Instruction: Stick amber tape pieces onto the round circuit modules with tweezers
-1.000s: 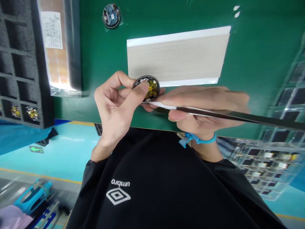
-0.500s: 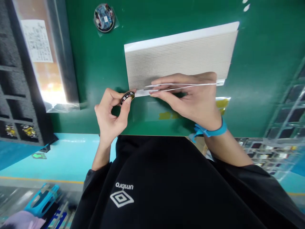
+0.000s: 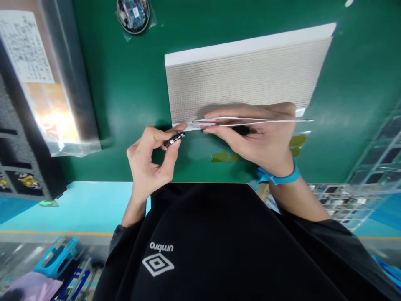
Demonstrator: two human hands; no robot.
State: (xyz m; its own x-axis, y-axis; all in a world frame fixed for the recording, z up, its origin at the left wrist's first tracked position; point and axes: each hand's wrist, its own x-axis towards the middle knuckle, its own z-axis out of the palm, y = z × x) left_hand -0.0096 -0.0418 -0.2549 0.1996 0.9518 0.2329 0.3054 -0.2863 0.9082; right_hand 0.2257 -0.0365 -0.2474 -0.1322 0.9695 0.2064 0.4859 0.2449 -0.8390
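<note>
Tabletop (image 3: 125, 92): green, carries the work. Sheet (image 3: 250, 71), pale and ruled in fine lines, lies in front of the hands. Labelled bag (image 3: 62, 106) to the left, foam tray (image 3: 11, 144) just beside it. Right hand (image 3: 260, 133): fingers pinching the tweezers (image 3: 269, 121), tips at the sheet's near edge; contact there, cannot tell. Left hand (image 3: 153, 156): thumb and fingers pinching the disc (image 3: 174, 139), tilted nearly edge-on, by the sheet's near left corner, close to the tweezer tips. Second disc (image 3: 134, 14) well apart, beyond. Yellow pieces (image 3: 219, 157) near right hand.
</note>
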